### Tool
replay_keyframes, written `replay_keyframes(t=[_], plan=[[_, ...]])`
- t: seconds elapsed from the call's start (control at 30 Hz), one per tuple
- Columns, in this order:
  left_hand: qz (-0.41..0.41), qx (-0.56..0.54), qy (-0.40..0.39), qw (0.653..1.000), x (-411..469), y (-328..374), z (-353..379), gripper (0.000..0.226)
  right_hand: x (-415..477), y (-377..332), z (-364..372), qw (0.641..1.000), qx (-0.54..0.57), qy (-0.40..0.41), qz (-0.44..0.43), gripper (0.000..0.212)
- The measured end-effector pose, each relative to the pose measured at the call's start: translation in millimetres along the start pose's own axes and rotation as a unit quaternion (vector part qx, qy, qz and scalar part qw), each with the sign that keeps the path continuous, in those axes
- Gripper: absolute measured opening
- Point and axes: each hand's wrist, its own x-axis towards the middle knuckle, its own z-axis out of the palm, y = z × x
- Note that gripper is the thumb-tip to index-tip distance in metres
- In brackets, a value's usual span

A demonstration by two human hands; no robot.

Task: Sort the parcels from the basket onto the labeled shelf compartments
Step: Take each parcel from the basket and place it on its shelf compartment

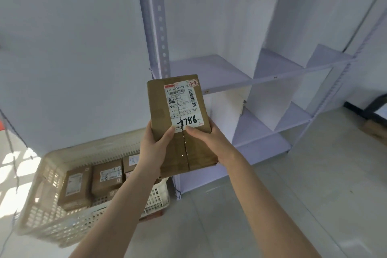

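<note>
I hold a brown cardboard parcel point(167, 102) up in front of me with both hands. Its white shipping label reads "7786" in black marker, and a small tag at its top right reads "1-2". My left hand point(155, 142) grips its lower left edge, thumb on the front. My right hand point(206, 138) grips the lower right edge, thumb at the label's lower edge. A cream plastic basket point(52, 222) stands on the floor at lower left with several brown parcels point(106, 176) inside. The white shelf unit point(272, 77) with divided compartments rises behind the parcel to the right.
The shelf's perforated upright post point(159, 27) stands just left of the compartments. White dividers point(270, 102) split the shelves. A dark object and a brown box point(377, 132) lie on the floor at far right. Pale tiled floor point(272, 205) spreads in front of the shelf.
</note>
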Motion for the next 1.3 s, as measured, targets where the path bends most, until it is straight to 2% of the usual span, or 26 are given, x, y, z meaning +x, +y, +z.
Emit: replay_keyframes(t=[0.13,0.23,0.4,0.53,0.77,1.0,1.17,1.3], plan=[[0.008,0.003,-0.058,0.998,6,1,49,0.044,-13,-4,-47,0.999,0.015,0.048,-0.007,0.065],[0.01,0.011,-0.104,0.994,14,2,89,0.048,-21,-8,-85,0.996,0.027,0.087,-0.019,0.057],[0.034,0.033,-0.181,0.982,35,4,165,0.042,-26,-13,-149,0.985,0.055,0.162,-0.034,0.054],[0.068,0.047,-0.241,0.967,64,10,234,0.036,-12,-22,-207,0.972,0.058,0.22,-0.055,0.057],[0.1,0.014,-0.299,0.949,130,32,346,0.046,41,-66,-310,0.958,0.024,0.276,-0.077,0.063],[0.171,0.007,-0.284,0.943,184,49,435,0.055,97,-99,-397,0.956,-0.043,0.267,-0.118,0.06],[0.184,-0.001,-0.228,0.956,216,44,481,0.059,147,-111,-454,0.965,-0.089,0.216,-0.122,0.061],[0.201,0.0,-0.147,0.969,229,43,510,0.058,182,-120,-491,0.974,-0.1,0.153,-0.133,0.059]])
